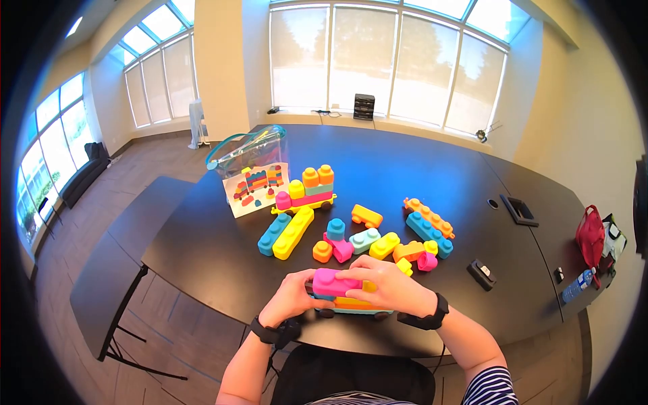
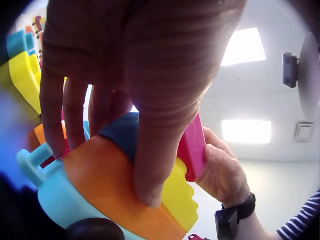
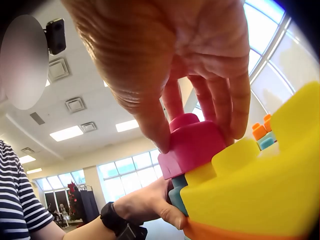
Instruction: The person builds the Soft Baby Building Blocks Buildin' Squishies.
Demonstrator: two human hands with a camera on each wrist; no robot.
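At the near edge of the counter (image 1: 196, 270), I have both hands on a wheeled block toy (image 1: 358, 302). The left hand (image 1: 290, 297) is clamped on it from the side: from the left wrist I see the thumb flat against an orange block (image 2: 105, 170), with the fingers round the other face. Under that block I see a light-blue base (image 2: 70, 197) with a black wheel (image 2: 97, 230).

The right hand (image 1: 395, 287) pinches a pink block (image 3: 195, 145) between thumb and fingers, over a yellow block (image 3: 260, 185) and a dark blue block (image 2: 122, 132) on top of the toy; I cannot tell whether the pink one is pressed fully down.

Just beyond the hands I see loose pieces scattered: a pale teal piece (image 1: 365, 241), an orange wagon (image 1: 366, 216), and, farther left, a long blue bar (image 1: 275, 235) beside a long yellow bar (image 1: 293, 233). Behind those bars stands a second block vehicle (image 1: 312, 200), next to a clear bag (image 1: 266, 150) with a picture card (image 1: 255, 189). Over to the right I make out a small black case (image 1: 482, 274) and, well apart from the toy, a water bottle (image 1: 578, 287)
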